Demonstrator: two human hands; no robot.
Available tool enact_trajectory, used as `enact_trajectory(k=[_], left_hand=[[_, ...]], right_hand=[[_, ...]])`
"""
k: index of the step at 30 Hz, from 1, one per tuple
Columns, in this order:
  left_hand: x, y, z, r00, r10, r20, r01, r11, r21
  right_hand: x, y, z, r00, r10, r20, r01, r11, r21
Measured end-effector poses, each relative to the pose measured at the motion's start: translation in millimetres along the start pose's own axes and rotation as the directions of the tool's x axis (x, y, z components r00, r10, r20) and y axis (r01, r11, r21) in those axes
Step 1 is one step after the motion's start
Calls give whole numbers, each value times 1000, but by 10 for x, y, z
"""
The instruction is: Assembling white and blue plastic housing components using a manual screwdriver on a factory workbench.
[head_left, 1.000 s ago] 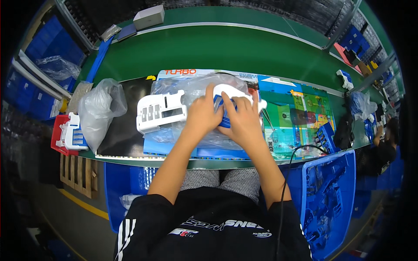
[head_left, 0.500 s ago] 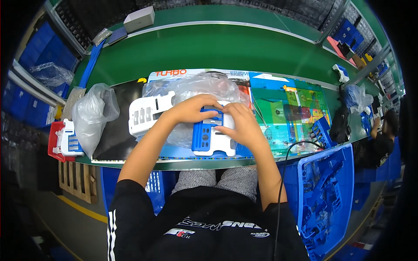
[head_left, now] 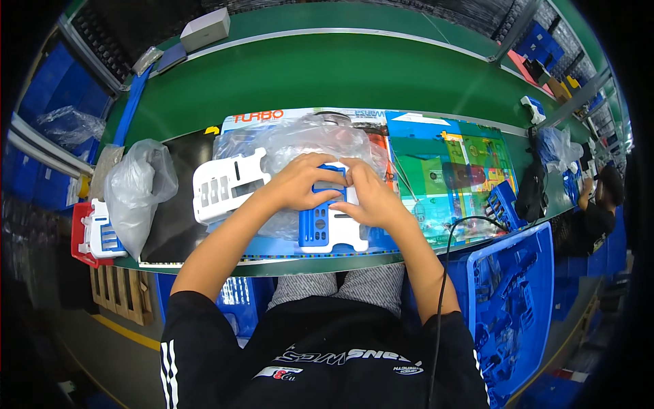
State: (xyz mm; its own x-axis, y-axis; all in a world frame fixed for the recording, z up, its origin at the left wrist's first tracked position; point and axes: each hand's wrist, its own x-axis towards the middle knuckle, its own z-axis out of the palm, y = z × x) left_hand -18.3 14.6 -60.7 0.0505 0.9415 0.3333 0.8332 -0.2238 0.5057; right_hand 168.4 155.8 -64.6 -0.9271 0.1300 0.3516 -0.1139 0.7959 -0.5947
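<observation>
Left hand (head_left: 304,183) and right hand (head_left: 372,196) clamped on the blue-and-white casing (head_left: 345,233), close to the tabletop's near edge (head_left: 272,266), white shell (head_left: 235,198) leftward

Note, beyond and left of the left hand (head_left: 300,183), a white box (head_left: 206,31) and a long blue strip (head_left: 133,105). Note, well below left, a wooden pallet (head_left: 122,293) near a yellow floor line (head_left: 127,332). Note, far right of the right hand (head_left: 373,195), a co-worker (head_left: 603,196).

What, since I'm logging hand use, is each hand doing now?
Left hand: holding the blue-and-white part.
Right hand: holding the same part, upper right.
</observation>
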Motion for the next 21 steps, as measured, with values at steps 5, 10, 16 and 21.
enact_trajectory(k=[5, 10, 16, 21], left_hand=[[-43, 38, 23, 999, -8, -36, 9, 999, 31], [18, 138, -77, 990, -104, 95, 100, 994, 46], [49, 40, 1, 1000, 19, 1, -19, 1000, 2], [-214, 266, 43, 867, -371, -332, 273, 912, -307]], right_hand=[[231, -140, -208, 983, 139, 123, -151, 984, 95], [608, -187, -379, 892, 215, 397, -127, 964, -235], [464, 116, -240, 939, 27, 344, -27, 1000, -7], [-2, -33, -206, 869, 319, -379, 2, 763, 646]])
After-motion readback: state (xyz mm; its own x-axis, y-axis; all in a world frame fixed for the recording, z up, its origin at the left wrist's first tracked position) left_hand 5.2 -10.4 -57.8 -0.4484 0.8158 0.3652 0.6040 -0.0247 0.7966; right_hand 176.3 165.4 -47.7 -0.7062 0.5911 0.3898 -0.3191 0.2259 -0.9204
